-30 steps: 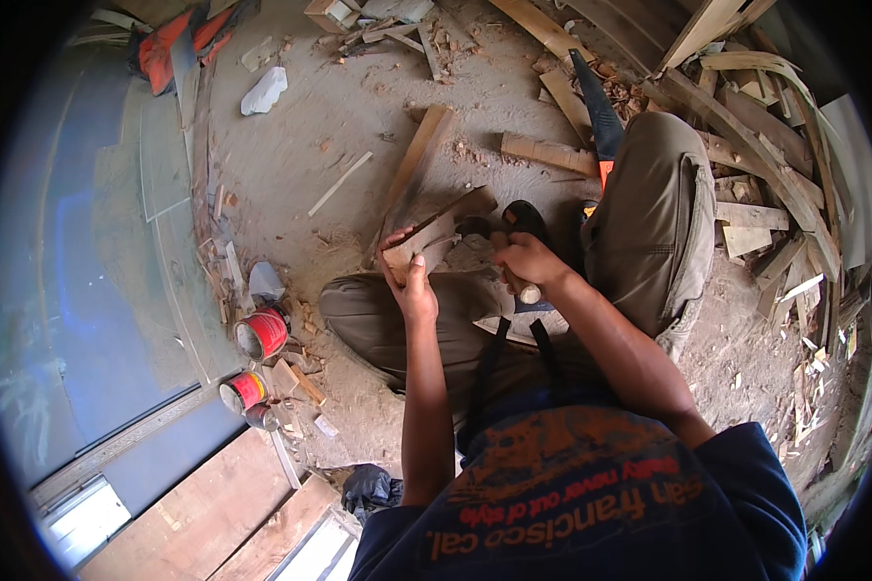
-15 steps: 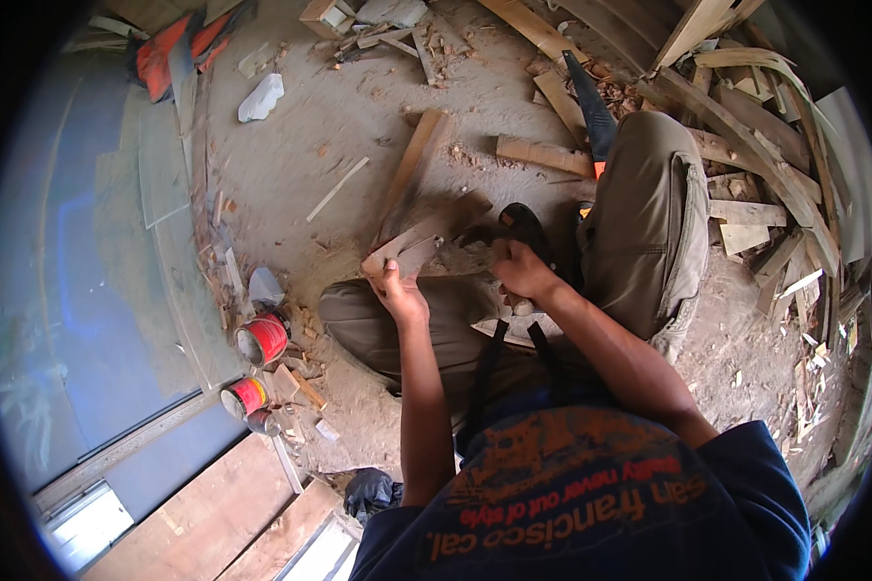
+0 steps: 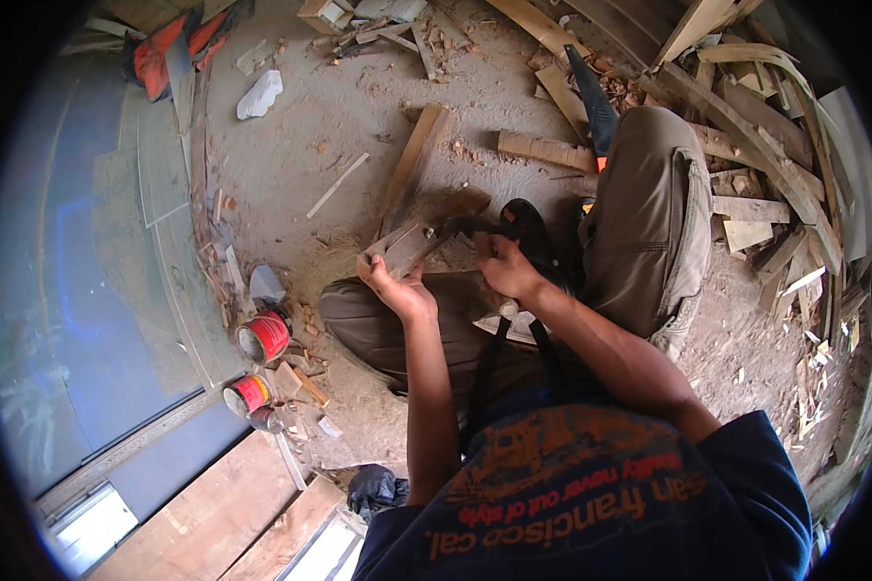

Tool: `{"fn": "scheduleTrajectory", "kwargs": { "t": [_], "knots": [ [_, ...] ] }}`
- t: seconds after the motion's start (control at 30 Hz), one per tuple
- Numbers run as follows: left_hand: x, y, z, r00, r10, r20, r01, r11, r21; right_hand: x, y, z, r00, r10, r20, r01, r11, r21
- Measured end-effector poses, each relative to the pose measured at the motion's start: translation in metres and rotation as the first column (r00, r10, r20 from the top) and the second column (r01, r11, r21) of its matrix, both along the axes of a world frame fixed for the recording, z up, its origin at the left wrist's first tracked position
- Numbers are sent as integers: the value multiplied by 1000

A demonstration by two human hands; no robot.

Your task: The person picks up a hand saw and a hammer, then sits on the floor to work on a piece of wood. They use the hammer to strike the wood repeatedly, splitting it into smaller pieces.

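Note:
My left hand point(image 3: 404, 291) grips the near end of a short wooden block point(image 3: 405, 244), with the thumb on top. The block slants away over my bent leg, its far end near my dark shoe point(image 3: 525, 225). My right hand point(image 3: 510, 271) is closed around a hammer point(image 3: 509, 309); the butt of its wooden handle shows below the fist. The dark hammer head is up against or just over the block; I cannot tell whether they touch. Beyond the block, a longer timber piece point(image 3: 416, 160) lies on the floor.
A handsaw point(image 3: 593, 102) lies beyond my right knee, near another timber offcut point(image 3: 545, 151). Scrap wood point(image 3: 761, 208) is heaped at the right. Two red cans point(image 3: 264, 337) stand at the left beside a large blue-grey panel point(image 3: 97, 261). A white object point(image 3: 260, 95) lies farther off.
My right hand and the hammer have shifted left, bringing the head to the block. The block has tilted slightly in my left hand, whose fingers now show more around it.

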State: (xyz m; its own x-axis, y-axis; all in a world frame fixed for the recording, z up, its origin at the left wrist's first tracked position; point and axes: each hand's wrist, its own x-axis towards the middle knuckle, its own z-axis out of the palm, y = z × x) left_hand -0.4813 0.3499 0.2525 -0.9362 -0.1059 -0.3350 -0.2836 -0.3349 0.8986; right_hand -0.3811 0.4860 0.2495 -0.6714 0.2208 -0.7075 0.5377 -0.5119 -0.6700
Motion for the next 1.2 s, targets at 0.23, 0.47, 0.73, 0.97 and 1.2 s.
{"fn": "scheduleTrajectory", "kwargs": {
  "t": [0.23, 0.47, 0.73, 0.97, 1.2],
  "knots": [
    [8, 4, 6, 1000, 17, -1, -17, 1000, -10, -1, -10, 4, 995, -22, -99, 23, 1000, 11],
    [12, 9, 11, 1000, -17, 1, 17, 1000, -18, 1, -20, -9, 987, -34, -158, 48, 995, 83],
    [35, 16, -8, 983, -113, -146, 117, 993, 18, -8, -1, 18, 977, -35, -210, 44, 998, 36],
    [14, 7, -6, 970, -197, -144, 207, 977, 53, -7, 20, -3, 976, -81, -200, 124, 968, 217],
    [16, -3, -11, 919, -263, -294, 290, 956, 50, 9, 26, -11, 1000, 13, 7, -14, 991, 135]
  ]
}}
